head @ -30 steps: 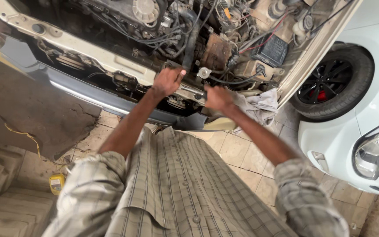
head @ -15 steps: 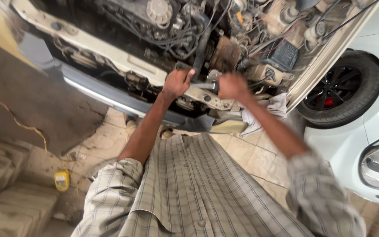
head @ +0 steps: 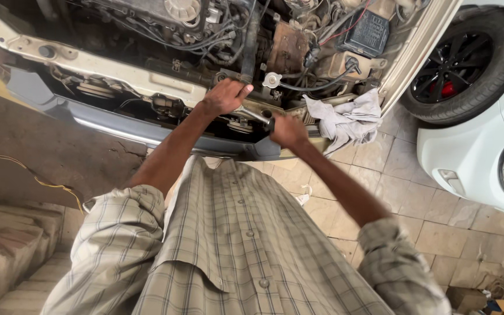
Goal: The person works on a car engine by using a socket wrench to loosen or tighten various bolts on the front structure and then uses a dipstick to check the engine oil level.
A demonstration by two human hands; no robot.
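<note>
- The right hand [head: 287, 130] is closed around the dark handle end of a metal wrench [head: 255, 116], low at the front of the open engine bay [head: 217, 35].
- The left hand [head: 224, 96] is pressed over the wrench's far end, fingers curled; whether it grips the tool head or only steadies it cannot be told from this view.
- The wrench's long axis is laid from the left hand, upper left, down to the right hand, lower right, so the handle is nearer the right hand.
- A black hose [head: 249, 41] is seen rising just above the left hand.
- A crumpled grey rag [head: 345, 116] is draped just beside the right hand.
- A white car [head: 479, 146] is parked well apart, on the tiled floor [head: 438, 233].
</note>
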